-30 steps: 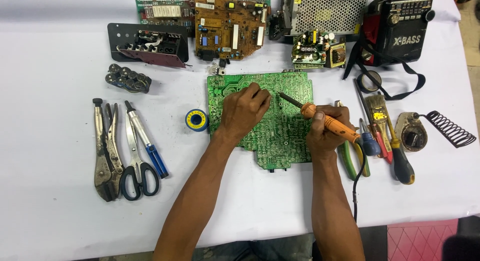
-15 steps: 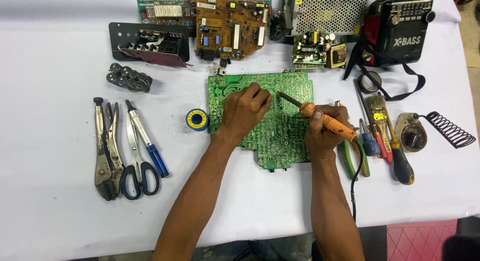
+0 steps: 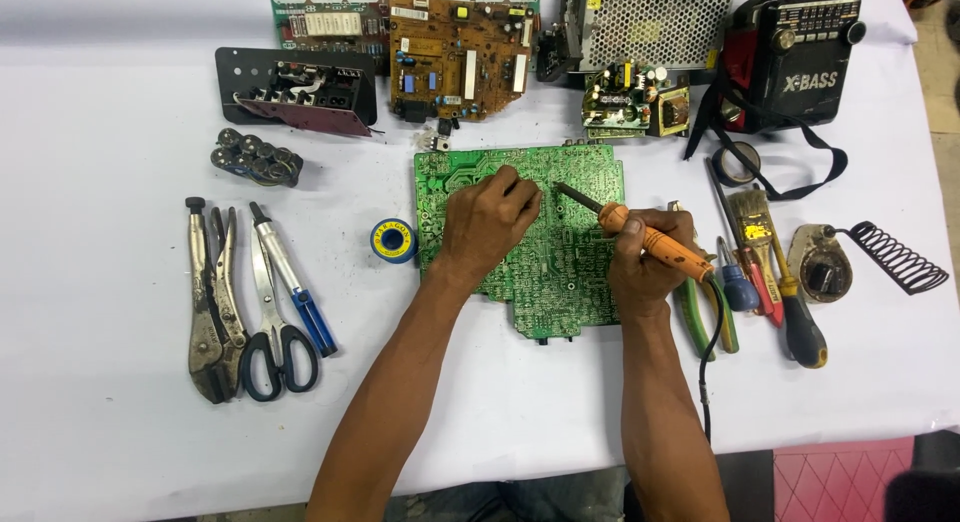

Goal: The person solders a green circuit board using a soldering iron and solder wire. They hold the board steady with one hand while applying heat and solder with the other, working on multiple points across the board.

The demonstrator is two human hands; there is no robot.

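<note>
A green circuit board (image 3: pixel 585 282) lies solder side up in the middle of the white table. My left hand (image 3: pixel 488 222) rests on its upper left part with the fingers curled, pinching something too thin to make out. My right hand (image 3: pixel 640 272) grips the orange handle of a soldering iron (image 3: pixel 650 237). The iron's dark tip points up and left and sits on the board just right of my left fingertips. Its cable runs down past my right forearm.
A solder spool (image 3: pixel 394 240) lies left of the board. Locking pliers (image 3: pixel 208 302), scissors (image 3: pixel 268 322) and a desoldering pump (image 3: pixel 295 282) lie far left. Screwdrivers, brush (image 3: pixel 752 222), iron stand (image 3: pixel 880 257) are to the right. Other boards (image 3: pixel 455 42), a metal-caged supply (image 3: pixel 650 22) and a radio (image 3: pixel 795 57) line the back.
Both hands hold almost the same pose. The iron's tip has stayed on the board near my left fingertips, with only slight shifts.
</note>
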